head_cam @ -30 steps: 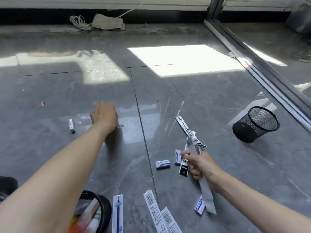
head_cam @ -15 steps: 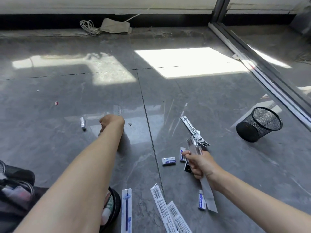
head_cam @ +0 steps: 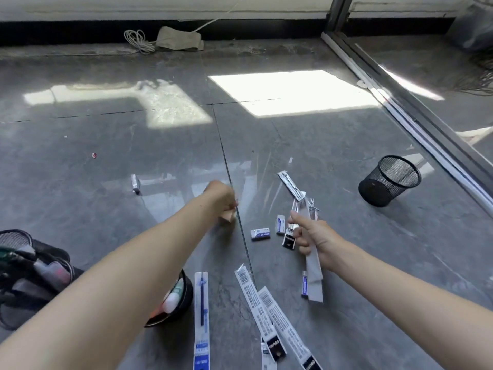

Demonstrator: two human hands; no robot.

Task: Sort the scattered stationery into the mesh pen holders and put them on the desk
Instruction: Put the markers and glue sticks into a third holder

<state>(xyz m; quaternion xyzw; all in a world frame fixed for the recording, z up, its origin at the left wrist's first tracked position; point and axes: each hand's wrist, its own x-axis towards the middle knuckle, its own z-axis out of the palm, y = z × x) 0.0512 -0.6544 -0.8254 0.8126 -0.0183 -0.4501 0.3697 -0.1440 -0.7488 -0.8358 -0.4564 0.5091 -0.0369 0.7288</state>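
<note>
My right hand grips a bundle of long pen packets; a grey strip hangs below the fist. My left hand hovers low over the floor seam with fingers curled, a small pale item showing at the fingertips. Erasers lie between the hands, beside the bundle, under the right wrist and far left. Flat pen packets lie near me. An empty black mesh holder lies tilted at right. Another holder with stationery sits under my left forearm.
A third mesh container with items sits at the far left edge. A sliding-door track runs along the right. A coiled cable and a cloth lie by the back wall. A red scrap is on the floor.
My left hand reached out to the floor, curled shut and drew back to the right toward the seam. The right hand kept its hold on the packets. The camera dipped lower.
</note>
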